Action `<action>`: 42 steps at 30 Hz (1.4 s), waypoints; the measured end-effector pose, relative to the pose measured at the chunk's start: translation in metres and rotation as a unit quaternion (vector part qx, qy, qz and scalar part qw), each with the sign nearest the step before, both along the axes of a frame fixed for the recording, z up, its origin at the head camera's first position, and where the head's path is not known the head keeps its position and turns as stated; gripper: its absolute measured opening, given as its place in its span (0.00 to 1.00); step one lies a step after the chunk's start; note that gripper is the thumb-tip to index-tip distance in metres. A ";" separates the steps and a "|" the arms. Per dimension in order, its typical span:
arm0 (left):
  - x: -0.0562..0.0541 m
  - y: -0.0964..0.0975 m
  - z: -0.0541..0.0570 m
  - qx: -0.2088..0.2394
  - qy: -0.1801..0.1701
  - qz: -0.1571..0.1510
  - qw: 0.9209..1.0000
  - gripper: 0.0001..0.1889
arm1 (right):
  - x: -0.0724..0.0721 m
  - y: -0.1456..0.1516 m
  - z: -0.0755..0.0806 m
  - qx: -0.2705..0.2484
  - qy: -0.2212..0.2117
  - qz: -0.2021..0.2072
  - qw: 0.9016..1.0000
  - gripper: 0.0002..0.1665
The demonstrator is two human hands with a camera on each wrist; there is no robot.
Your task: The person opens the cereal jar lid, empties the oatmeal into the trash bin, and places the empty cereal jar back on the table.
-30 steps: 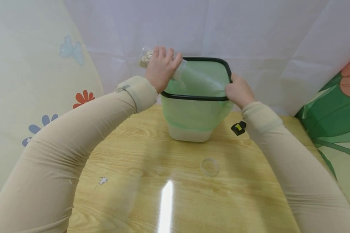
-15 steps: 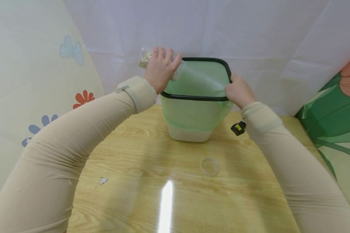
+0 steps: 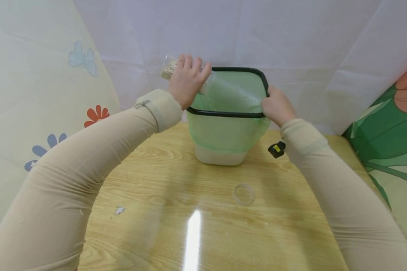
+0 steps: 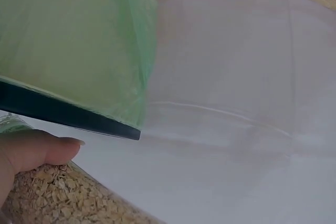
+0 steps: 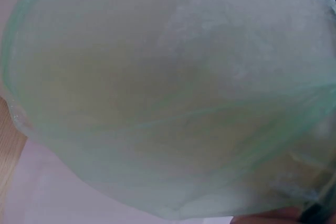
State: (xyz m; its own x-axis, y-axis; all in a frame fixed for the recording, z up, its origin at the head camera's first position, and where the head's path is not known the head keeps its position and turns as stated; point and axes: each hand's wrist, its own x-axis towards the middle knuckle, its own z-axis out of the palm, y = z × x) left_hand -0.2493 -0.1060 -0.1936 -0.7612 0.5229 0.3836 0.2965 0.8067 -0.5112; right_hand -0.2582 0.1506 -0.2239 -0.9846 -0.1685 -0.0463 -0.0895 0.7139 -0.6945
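Observation:
My left hand (image 3: 188, 81) holds a clear jar (image 3: 169, 69) of oat flakes, tilted with its mouth end over the trash bin's opening. In the left wrist view, the thumb (image 4: 55, 149) lies along the jar, and many oat flakes (image 4: 68, 198) show through its wall. The pale trash bin (image 3: 220, 157) stands upright, lined with a thin green trash bag (image 3: 224, 130) folded down over its outside. A black rim (image 3: 227, 113) runs around the top. At the right side my right hand (image 3: 279, 105) grips that rim and the bag. The bin's bottom is hidden from view.
A clear round lid or ring (image 3: 244, 194) lies on the wooden table (image 3: 149, 233) in front of the bin. A small white scrap (image 3: 120, 210) is at the left. Beside my right wrist sits a black piece with a yellow mark (image 3: 277, 149). White cloth (image 3: 224, 30) hangs behind.
Both hands stay almost in place, the left with the tilted jar, the right on the bin's rim. The bin has not visibly moved.

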 end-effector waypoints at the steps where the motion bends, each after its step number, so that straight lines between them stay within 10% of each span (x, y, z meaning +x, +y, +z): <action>1: 0.000 0.000 0.000 0.000 0.000 0.000 1.000 0.25 | 0.000 0.000 0.000 -0.001 -0.001 0.000 1.000 0.38; 42: -0.001 0.004 0.000 -0.015 0.006 -0.008 1.000 0.26 | -0.003 0.005 0.000 0.012 -0.005 0.006 1.000 0.38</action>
